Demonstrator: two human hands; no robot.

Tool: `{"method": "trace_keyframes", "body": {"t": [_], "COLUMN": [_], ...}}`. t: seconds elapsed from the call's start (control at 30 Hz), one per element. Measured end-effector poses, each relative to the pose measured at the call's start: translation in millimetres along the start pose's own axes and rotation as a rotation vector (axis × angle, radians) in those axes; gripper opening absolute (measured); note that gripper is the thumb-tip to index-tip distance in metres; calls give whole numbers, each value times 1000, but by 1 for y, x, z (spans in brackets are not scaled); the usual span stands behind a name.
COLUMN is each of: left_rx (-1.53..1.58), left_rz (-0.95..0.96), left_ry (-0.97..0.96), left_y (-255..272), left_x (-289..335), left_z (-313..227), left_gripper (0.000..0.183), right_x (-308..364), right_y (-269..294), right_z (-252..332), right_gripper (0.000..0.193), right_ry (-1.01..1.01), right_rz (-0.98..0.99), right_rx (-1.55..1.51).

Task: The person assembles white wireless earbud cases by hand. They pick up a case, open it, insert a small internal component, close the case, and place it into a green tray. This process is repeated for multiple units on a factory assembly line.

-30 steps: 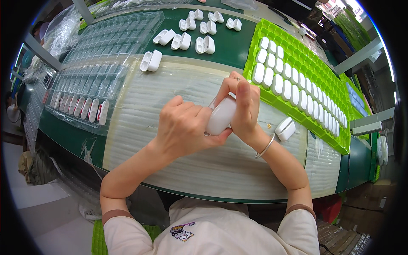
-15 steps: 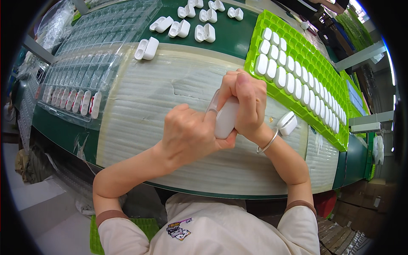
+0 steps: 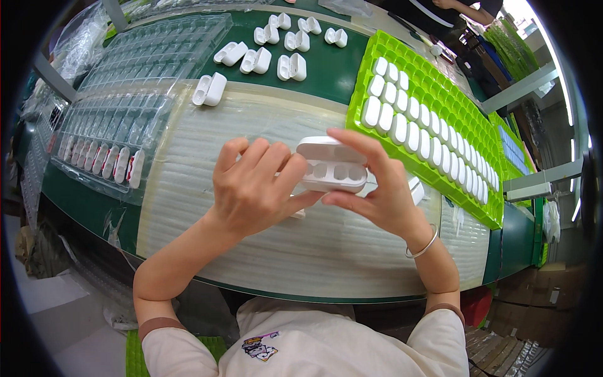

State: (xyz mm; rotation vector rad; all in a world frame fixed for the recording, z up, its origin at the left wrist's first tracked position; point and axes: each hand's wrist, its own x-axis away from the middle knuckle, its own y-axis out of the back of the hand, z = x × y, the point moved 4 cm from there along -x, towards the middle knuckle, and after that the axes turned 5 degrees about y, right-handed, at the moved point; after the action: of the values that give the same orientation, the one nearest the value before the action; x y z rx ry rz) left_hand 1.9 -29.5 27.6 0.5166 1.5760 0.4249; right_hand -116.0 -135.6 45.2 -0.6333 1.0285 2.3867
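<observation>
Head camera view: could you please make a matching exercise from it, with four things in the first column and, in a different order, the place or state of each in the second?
Things:
1. White case
2. Green tray
3. Bracelet
4. Clear plastic tray

Places and states:
A. Around the wrist of the right hand
B. At the person's left, with red-and-white pieces in its front part
C. At the person's right, with rows of white oblong pieces
D. Open, between the left hand and the right hand

Right pairs: 1-D, 2-C, 3-A, 4-B
</observation>
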Motion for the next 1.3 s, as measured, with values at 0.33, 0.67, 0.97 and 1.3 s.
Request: {"method": "trace_keyframes", "body": {"t": [0.33,0.67,0.97,1.3], "left_rx": [92,177,131,326], "left_rz": [-158,-269,-127,-60], "left_ry": [-78,-108,-203,13], "left_y": [13,15,9,14], "left_x": [2,15,3,2], "left_z": [0,6,-12,24], "left_gripper": [27,25,50,22], "right_x": [11,9,15,17], "right_y": [6,9,-4,-6], "right_z": [15,19,15,4], "right_gripper": [58,52,64,61], "right_ry": [200,226,156,64], "right_rz": [-66,16,-4,17], "right_rx": [41,40,10,-53]}}
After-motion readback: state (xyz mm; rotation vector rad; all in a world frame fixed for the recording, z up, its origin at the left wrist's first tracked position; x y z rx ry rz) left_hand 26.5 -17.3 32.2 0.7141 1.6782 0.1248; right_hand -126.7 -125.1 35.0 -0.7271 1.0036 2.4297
